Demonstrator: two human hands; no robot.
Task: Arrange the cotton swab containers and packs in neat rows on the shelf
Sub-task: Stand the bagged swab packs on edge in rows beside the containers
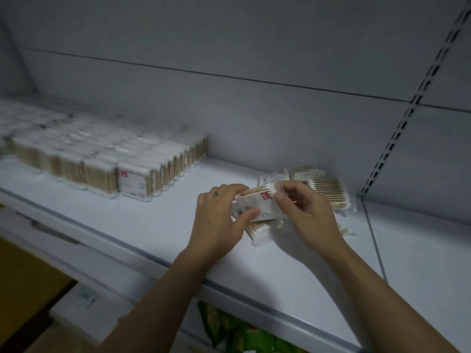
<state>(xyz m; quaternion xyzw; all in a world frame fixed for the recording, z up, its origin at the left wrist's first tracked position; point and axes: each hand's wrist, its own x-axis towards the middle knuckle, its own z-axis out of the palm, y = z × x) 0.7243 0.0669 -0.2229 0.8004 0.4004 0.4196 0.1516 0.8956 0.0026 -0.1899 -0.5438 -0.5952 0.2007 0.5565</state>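
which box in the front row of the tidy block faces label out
The rightmost box of the front row: its white printed face with a small red logo faces forward, while the boxes to its left show only wooden swab sticks.

The shelf (158, 225) is showing pale grey-white. The rows (107, 159) are showing white tops over tan sticks; the front pack (133, 186) is wearing a white label with a red square. The held pack (257, 203) is showing a white label, red mark, tan sticks, white tips. The grey upright (407, 118) is carrying paired dark slots; the bags (242, 332) below are showing green.
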